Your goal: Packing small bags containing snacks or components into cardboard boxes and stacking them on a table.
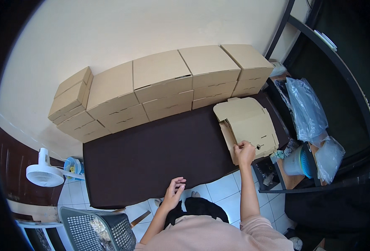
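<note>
Flat, unfolded cardboard box blanks (249, 119) with die-cut slots and flaps lie in a pile at the right end of the dark-covered table. My right hand (245, 152) is closed at the near left edge of the pile, its fingers pinching a cardboard blank. How many sheets it grips is hidden by the fingers. My left hand (175, 191) is over the table's front edge, close to my body. Its fingers are loosely bent and apart, with nothing in them.
Folded cardboard boxes (162, 73) stand stacked in a row along the wall behind the brown table (151, 159). Right of it, a rack holds plastic bags (306, 108) and a bucket (293, 163). A white fan (44, 175) and a grey plastic chair (82, 224) stand at left.
</note>
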`<state>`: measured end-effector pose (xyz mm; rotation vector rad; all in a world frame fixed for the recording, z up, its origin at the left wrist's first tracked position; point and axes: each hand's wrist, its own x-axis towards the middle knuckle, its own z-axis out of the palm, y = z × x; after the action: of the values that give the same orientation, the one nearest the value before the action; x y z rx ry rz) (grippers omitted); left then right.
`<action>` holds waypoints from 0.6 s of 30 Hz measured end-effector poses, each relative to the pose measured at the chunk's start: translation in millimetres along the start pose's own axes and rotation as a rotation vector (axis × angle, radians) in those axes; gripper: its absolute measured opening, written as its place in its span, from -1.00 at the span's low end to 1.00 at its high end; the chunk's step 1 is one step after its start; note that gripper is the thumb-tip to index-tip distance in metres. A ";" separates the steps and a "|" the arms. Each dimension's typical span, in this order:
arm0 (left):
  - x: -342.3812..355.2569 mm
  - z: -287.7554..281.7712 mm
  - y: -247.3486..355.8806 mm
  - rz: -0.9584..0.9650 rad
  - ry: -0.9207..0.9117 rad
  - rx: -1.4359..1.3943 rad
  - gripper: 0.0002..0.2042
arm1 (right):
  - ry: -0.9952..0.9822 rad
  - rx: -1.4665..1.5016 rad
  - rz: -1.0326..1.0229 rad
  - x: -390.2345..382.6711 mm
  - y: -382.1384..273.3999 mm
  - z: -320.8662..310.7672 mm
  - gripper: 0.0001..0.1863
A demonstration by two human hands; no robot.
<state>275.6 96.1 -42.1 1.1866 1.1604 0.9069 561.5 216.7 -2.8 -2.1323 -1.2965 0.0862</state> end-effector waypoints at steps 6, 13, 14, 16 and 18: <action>-28.9 -40.1 -6.0 -0.071 0.034 -0.050 -0.68 | 0.006 0.405 0.099 7.3 12.4 2.5 -0.67; -59.2 -90.6 -14.2 -0.151 0.056 -0.098 -0.68 | 0.355 0.137 -0.071 22.4 -1.5 -42.3 -0.69; -62.2 -97.3 -15.3 -0.152 0.051 -0.102 -0.68 | 0.357 0.131 -0.071 21.8 -18.4 -56.2 -0.69; -64.2 -109.9 -14.0 -0.160 0.061 -0.117 -0.68 | 0.602 0.026 -0.207 18.8 -49.8 -81.0 -0.73; -63.4 -120.3 -12.7 -0.157 0.057 -0.132 -0.67 | 0.583 0.012 -0.265 0.1 -81.1 -97.8 -0.76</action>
<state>144.4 58.0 -41.2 0.9549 1.2028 0.8877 534.2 195.2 119.4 -1.7602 -1.1908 -0.5911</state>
